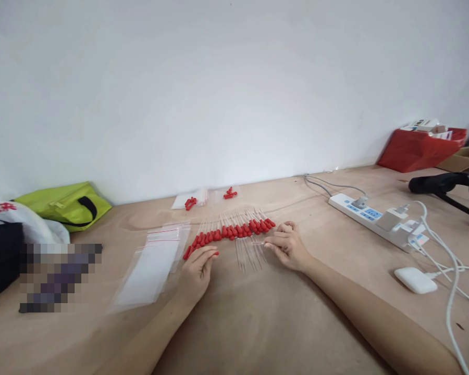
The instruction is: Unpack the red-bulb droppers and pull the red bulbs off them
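A pale wall (234, 104) is filling the whole background, and in front of it a brown tabletop (234, 333) is spreading out on both sides. Over at the far right, a red bag (418, 151) is standing near the wall, with boxes poking from its top; on the left, a lime-green bag (58, 205) is slumping against a white one. A white power strip (375, 221) is lying at an angle on the right, cables trailing from it.

Closer in, clear zip bags (150, 273) are lying overlapped just left of the action. And here, right in the middle, a row of red-bulbed droppers (226, 232) is stretching between the two hands, bulbs towards the person, slim stems pointing to the wall.

The right hand (289, 245) is working at the row's right end, thumb and fingers closing around a clear tube (259, 243), held roughly sideways. Just beside it, loose tubes (248, 255) are lying on the near side of the bulbs. At the other end, the left hand (197, 268) is curling inward, fingertips pinching a small red bulb (216, 253).
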The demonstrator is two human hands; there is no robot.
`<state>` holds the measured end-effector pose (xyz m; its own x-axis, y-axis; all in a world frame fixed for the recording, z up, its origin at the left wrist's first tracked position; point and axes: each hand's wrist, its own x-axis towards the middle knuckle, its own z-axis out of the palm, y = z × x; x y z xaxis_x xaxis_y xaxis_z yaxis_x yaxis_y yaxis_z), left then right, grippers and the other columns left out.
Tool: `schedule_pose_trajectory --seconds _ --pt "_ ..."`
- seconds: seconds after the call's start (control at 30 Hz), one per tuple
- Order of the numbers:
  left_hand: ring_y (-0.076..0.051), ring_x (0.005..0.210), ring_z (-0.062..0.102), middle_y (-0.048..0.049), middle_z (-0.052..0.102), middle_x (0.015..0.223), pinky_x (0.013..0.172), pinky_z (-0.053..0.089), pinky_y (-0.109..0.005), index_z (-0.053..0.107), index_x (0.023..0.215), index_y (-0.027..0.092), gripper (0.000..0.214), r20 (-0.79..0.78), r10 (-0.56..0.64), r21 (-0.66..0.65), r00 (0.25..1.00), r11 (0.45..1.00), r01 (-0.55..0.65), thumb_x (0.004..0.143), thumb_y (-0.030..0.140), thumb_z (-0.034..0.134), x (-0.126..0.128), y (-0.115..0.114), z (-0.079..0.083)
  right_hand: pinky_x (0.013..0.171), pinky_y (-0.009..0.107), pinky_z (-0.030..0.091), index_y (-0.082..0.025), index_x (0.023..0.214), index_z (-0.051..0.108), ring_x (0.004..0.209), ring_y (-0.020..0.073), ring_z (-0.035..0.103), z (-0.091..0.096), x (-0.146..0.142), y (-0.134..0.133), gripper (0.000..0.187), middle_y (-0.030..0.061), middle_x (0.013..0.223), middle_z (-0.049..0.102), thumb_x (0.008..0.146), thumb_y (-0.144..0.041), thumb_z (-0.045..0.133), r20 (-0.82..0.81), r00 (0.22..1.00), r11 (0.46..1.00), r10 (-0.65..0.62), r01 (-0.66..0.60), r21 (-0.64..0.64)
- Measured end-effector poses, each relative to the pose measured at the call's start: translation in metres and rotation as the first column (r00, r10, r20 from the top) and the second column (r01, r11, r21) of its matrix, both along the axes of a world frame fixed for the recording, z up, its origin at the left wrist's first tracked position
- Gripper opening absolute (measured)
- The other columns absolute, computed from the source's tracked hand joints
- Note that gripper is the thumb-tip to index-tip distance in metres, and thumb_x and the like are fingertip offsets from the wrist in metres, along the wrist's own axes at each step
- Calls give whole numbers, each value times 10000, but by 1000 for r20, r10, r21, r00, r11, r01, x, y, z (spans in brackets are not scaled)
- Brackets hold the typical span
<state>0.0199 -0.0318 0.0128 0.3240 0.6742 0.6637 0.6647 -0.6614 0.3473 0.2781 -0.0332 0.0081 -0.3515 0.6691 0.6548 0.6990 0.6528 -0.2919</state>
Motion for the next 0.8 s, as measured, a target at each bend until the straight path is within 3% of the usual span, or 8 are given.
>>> schedule_pose_trajectory --seconds 0.1,0.17,0.23,0.33,0.5,0.67,0.8 --pt "-183 888 548 -76 571 938 799 456 -321 617 918 185 271 92 246 -29 965 969 -245 819 319 403 -20 8 9 751 311 263 -221 947 613 708 128 508 0 -7 1 224 10 741 644 853 -237 410 -55 993 994 -102 101 -30" --pt "-198 848 543 -92 545 906 751 469 -330 622 944 159 333 119 425 -80 897 905 -418 785 346 396 -34 15 13 700 291 275 -194 960 598 727 132 522 -3 -15 1 234 27 796 651 849 -206 392 -67 985 987 -156 153 -44" --pt "-190 756 546 -84 541 830 689 477 -322 621 963 139 374 103 528 -159 843 845 -510 744 346 399 -47 23 14 687 287 274 -185 891 604 732 137 527 -7 -22 1 209 28 786 652 832 -192 403 -60 981 983 -183 181 -28" --pt "-165 644 538 -55 563 762 626 466 -293 596 992 132 408 60 569 -231 820 807 -543 706 363 419 -57 29 12 700 296 266 -190 837 619 709 139 516 -13 -28 0 181 18 709 642 799 -177 442 -42 977 975 -209 212 74" --pt "-173 635 557 -18 619 685 593 432 -269 588 917 169 385 -105 563 -321 820 761 -564 693 449 450 -54 27 11 681 307 248 -200 819 637 669 144 477 -17 -32 -1 174 3 596 603 770 -157 475 38 972 959 -233 222 177" --pt "-178 657 583 -12 643 685 604 417 -267 604 838 192 353 -166 551 -326 818 752 -573 744 475 415 -53 22 11 685 320 234 -204 791 636 685 148 464 -15 -36 -3 153 10 608 589 789 -223 484 113 966 967 -232 217 132" --pt "-217 768 572 -39 658 825 675 392 -315 618 845 191 316 -224 594 -184 773 753 -632 796 402 388 -52 20 13 719 341 241 -205 819 639 730 166 469 -10 -36 -7 267 26 679 591 763 -437 519 162 968 982 -189 185 40"
